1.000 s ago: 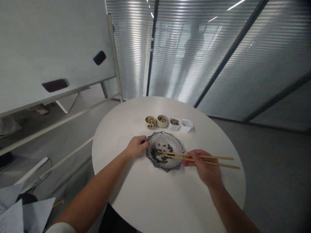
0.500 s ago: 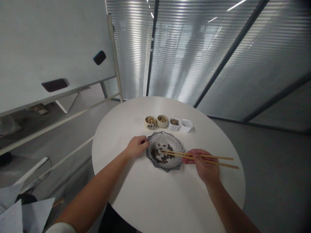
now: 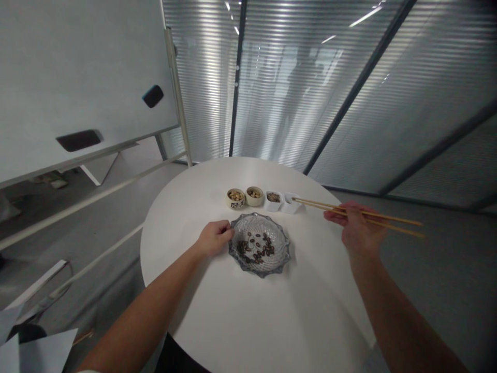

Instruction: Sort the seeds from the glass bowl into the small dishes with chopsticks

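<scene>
My left hand point(image 3: 216, 238) is closed on the left rim of a scalloped glass bowl point(image 3: 281, 263). Dark oval seeds point(image 3: 259, 255) lie scattered in the bowl, mostly toward its near and left side. In my right hand point(image 3: 357, 226) is a pair of wooden chopsticks point(image 3: 330, 205), held out above the right of the table. Their tips reach over the rightmost white dish point(image 3: 290, 206); something small and dark seems to be at the tips, too small to make out. To its left stands another white dish point(image 3: 273, 206), filled with small brownish pieces.
Two round cream bowls point(image 3: 235, 205) with pale nut-like pieces stand left of the white dishes in the same row. Everything rests on a round white table point(image 3: 248, 316). A whiteboard point(image 3: 85, 67) stands at left, ribbed glass panels point(image 3: 279, 103) behind.
My right hand has lifted the chopsticks out of the glass bowl and carried them away and to the right, over the rightmost white dish. My left hand stays on the bowl's rim.
</scene>
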Demonstrator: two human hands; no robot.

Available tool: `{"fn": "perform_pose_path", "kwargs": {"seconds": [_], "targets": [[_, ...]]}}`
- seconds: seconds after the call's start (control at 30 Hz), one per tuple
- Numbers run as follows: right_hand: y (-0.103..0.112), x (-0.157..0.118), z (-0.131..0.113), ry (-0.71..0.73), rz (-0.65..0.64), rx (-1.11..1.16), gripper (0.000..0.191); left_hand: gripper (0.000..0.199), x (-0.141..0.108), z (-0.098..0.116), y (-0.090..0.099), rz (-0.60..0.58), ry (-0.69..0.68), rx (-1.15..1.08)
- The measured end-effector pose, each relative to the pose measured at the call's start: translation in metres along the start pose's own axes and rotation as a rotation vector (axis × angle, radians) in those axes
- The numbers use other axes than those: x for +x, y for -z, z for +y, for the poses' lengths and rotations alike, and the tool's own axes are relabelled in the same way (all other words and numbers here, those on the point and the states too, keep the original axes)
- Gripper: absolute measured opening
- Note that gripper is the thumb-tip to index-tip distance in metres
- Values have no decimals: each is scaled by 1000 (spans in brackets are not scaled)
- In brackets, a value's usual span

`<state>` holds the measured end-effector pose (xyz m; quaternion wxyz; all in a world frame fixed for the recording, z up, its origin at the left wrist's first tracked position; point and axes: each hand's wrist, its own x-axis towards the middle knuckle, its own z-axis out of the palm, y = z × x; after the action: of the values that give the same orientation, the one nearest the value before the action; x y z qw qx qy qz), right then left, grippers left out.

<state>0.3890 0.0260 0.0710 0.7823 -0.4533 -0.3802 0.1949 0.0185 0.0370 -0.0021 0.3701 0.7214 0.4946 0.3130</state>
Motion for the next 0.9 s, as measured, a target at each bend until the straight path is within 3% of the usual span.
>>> {"fn": "perform_pose_path", "kwargs": {"seconds": [0.2,0.4,0.53,0.73,0.9], "targets": [[-4,19,26,-79,-29,-58,38,27,0,0,0,-1,-11,10],[-7,10,19,-60,-22,-71,32,26,0,4,1,-5,0,20],[-14,-14,-2,-142,-79,-23,31,27,0,4,0,9,8,4],[-25,-75,-34,-282,-422,-144,38,27,-1,7,1,5,2,1],[-34,-101,-42,-342,-551,-193,46,27,-2,7,2,-1,5,-8]]}}
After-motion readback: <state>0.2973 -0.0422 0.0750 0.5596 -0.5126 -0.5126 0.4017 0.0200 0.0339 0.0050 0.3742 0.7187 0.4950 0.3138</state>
